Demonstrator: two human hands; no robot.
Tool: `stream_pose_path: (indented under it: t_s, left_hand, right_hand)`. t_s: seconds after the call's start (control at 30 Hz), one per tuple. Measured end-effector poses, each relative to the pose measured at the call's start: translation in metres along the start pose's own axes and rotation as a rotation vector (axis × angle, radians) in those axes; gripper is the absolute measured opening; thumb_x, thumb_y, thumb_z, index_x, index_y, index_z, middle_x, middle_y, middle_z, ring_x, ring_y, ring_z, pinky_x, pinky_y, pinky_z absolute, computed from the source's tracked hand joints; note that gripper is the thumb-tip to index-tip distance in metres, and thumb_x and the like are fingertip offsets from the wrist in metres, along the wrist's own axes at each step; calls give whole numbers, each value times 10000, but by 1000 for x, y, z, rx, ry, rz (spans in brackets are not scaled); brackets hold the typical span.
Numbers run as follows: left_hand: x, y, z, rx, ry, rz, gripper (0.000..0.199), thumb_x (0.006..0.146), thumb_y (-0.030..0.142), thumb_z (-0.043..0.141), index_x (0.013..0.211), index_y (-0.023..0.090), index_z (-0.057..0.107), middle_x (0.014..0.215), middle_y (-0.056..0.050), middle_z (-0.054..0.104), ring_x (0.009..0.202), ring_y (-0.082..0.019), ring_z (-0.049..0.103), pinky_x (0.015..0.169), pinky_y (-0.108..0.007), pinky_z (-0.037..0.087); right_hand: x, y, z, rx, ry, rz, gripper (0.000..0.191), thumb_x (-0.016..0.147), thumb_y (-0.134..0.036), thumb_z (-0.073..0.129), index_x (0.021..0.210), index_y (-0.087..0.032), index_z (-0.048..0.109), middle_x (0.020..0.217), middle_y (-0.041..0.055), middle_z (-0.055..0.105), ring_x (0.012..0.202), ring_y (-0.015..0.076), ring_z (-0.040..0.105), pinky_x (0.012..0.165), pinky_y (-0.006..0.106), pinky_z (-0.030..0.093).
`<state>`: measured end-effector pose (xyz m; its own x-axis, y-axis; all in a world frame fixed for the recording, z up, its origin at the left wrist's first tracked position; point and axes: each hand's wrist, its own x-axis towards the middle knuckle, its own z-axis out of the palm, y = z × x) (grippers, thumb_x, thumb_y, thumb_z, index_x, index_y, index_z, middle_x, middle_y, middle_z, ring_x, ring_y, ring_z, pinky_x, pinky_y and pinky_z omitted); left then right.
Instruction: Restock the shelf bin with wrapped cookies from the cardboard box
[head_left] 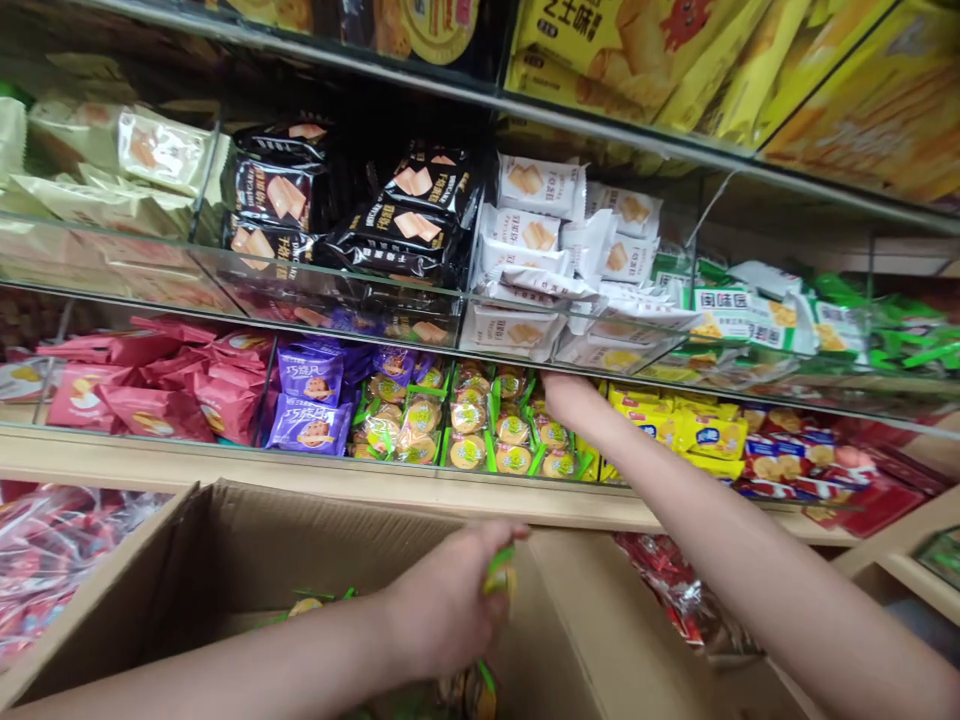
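My left hand [457, 595] is over the open cardboard box [300, 540], its fingers closed round a green-edged cookie packet [500, 575]. More such packets [472, 690] lie inside the box below it. My right hand [562, 392] reaches into the lower shelf compartment, beside rows of green-edged cookie packets [469, 420]; its fingers are hidden behind the glass shelf edge and the packets. The forearm passes in front of yellow packets [709, 430].
Purple packets [311, 395] and red packets [157, 395] fill the lower shelf's left. Black packets [412, 210] and white packets [532, 235] sit above, behind a glass edge [360, 300]. Clear-wrapped red goods [60, 560] lie left of the box.
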<state>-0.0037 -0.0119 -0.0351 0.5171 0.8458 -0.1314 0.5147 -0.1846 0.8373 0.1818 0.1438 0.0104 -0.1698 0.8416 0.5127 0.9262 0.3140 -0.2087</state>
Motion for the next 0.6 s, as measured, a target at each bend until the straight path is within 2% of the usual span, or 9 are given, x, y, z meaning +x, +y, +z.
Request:
stream_pose_path:
  t_s: [0.07,0.1,0.17,0.23,0.3,0.33,0.43,0.5,0.6]
  left_hand:
    - [6,6,-4,-229,159,-40,494,685,131,535,1169,179,450,1108,-81,554,1013,-219,509,872,-323,388]
    - [9,11,-7,-363,218,-52,482,681,150,565,1149,171,449,1065,-80,570,959,-206,534,815,-305,416]
    - [12,20,-11,-651,287,-76,456,670,171,615,1099,159,462,998,-73,596,858,-169,567,729,-262,437]
    - [13,28,-13,-875,306,-91,440,653,151,647,1061,155,482,929,-57,624,789,-137,583,700,-237,438]
    - [13,33,-13,-966,321,-101,423,629,117,671,1022,153,516,855,-39,644,726,-119,590,670,-223,443]
    - [12,33,-12,-966,326,-109,411,625,110,679,1006,152,533,835,-34,649,704,-114,591,656,-220,445]
    - [12,27,-13,-931,276,-120,366,654,125,674,1003,158,569,835,-29,654,702,-104,590,667,-211,448]
    - [12,22,-14,-923,179,-107,332,699,147,644,1023,164,573,856,-30,653,746,-106,592,706,-214,450]
    - [13,17,-17,-879,48,-89,238,745,197,608,976,143,591,840,-37,654,746,-107,592,716,-226,459]
  right_hand:
    - [-43,-15,-17,61,-31,-60,239,780,-116,436,935,-125,618,966,133,615,950,245,553,882,347,396]
    - [-66,-24,-23,118,-15,-81,249,818,-151,406,984,-144,591,1007,114,600,960,223,549,879,343,405]
    - [-109,-41,-25,557,6,57,269,849,-284,423,1072,-168,522,1032,99,582,921,200,567,820,346,453]
    - [-141,-57,-16,1031,-159,193,397,802,-365,511,1150,-196,426,1088,94,547,872,179,589,750,332,497]
    - [-159,-68,-1,1387,-293,280,444,759,-382,567,1131,-198,409,994,71,575,774,160,612,674,319,521]
    - [-164,-72,7,1497,-307,310,423,750,-379,580,1095,-189,428,914,52,590,719,150,617,636,307,525]
    - [-173,-75,23,1644,-192,392,308,748,-373,588,944,-162,482,682,-5,581,580,123,600,539,258,508]
    - [-177,-72,27,1689,-134,427,265,749,-357,595,881,-162,474,634,-14,589,548,112,590,519,238,491]
    - [-184,-66,27,1714,-129,436,254,754,-338,598,873,-158,465,593,-14,602,509,99,572,493,216,467]
